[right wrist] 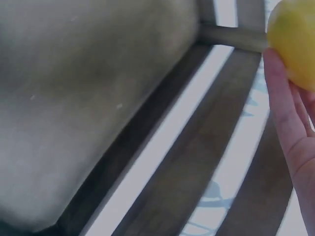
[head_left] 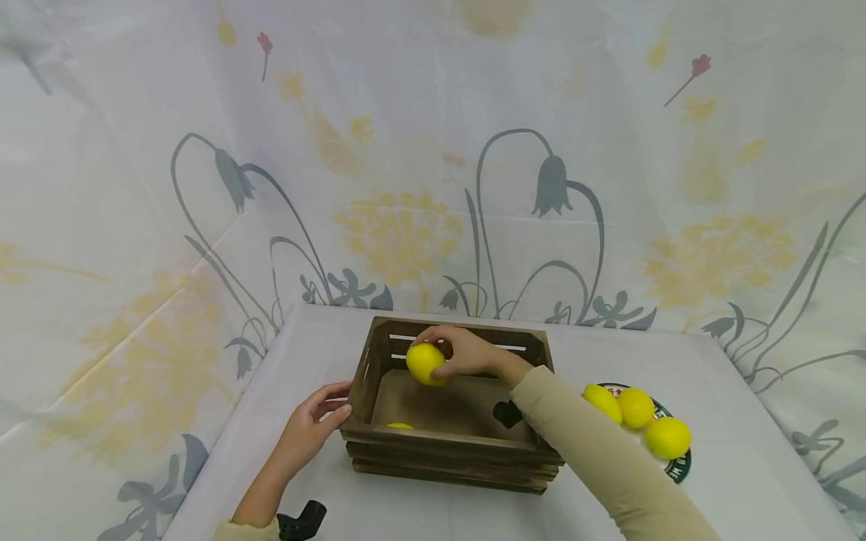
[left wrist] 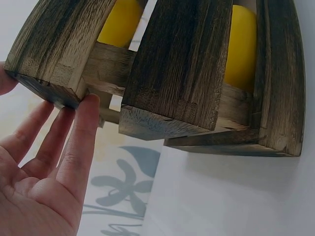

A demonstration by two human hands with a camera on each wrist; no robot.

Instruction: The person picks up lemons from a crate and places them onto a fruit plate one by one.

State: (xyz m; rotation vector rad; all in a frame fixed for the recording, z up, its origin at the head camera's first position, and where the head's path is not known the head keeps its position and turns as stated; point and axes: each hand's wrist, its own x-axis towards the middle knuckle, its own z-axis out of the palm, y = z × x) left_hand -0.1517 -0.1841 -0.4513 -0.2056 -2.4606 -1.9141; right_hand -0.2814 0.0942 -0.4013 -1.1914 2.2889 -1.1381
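Observation:
My right hand (head_left: 463,352) pinches a yellow lemon (head_left: 426,364) between thumb and fingers, over the inside of a dark wooden crate (head_left: 449,458). In the right wrist view, the lemon (right wrist: 295,44) sits at the fingertips at the right edge, beside the slatted wall. My left hand (head_left: 314,421) touches the crate's left end near its front corner. Its fairly straight fingers (left wrist: 81,128) rest against the end of the top slat in the left wrist view. Inside, a sliver of lemon (head_left: 400,426) shows behind the front wall; yellow (left wrist: 241,46) also appears through the slat gaps.
A round plate (head_left: 679,469) with a dark green rim stands right of the crate, bearing lemons (head_left: 667,438). My right forearm passes between crate and plate. A white cloth (head_left: 304,338) covers the table, and a flower-printed curtain (head_left: 419,150) hangs behind it.

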